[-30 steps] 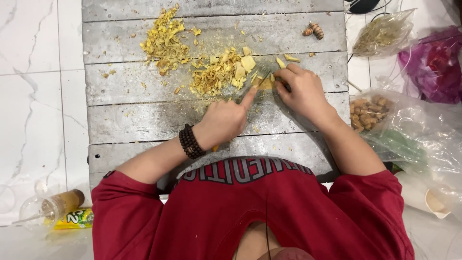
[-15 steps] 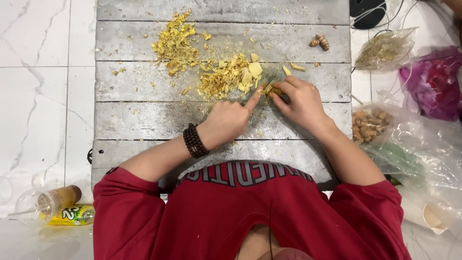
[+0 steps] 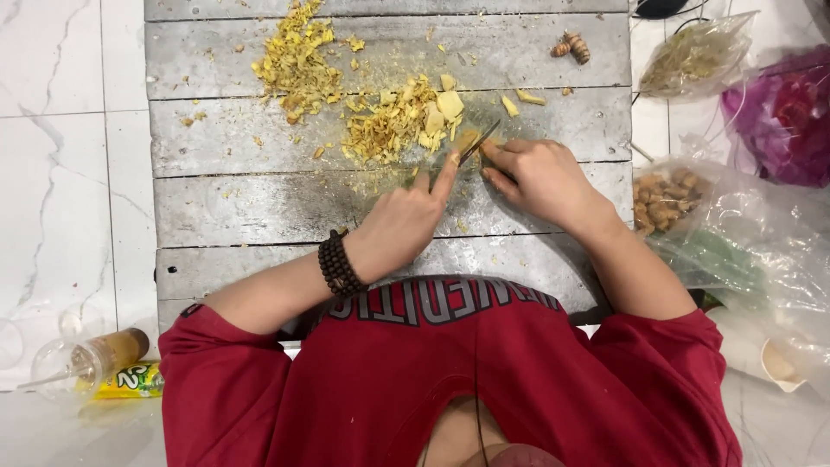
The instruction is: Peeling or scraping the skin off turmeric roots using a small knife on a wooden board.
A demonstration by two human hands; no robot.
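Observation:
My right hand is closed on a small knife, whose thin blade points up and left towards a pile of chopped yellow root. My left hand, with a dark bead bracelet on the wrist, has its index finger stretched out. That fingertip presses a yellow root piece against the grey wooden board, right beside the blade. A second, finer heap of yellow shavings lies further up and left. Two pale slices rest just above my right hand.
A whole small root lies at the board's top right. Clear bags stand on the right: one of whole roots, one of yellowish bits, and a purple bag. A plastic bottle lies on the white marble floor at the lower left.
Both hands stay at the same spot by the pile, with the knife shifting slightly. The view has drifted a little.

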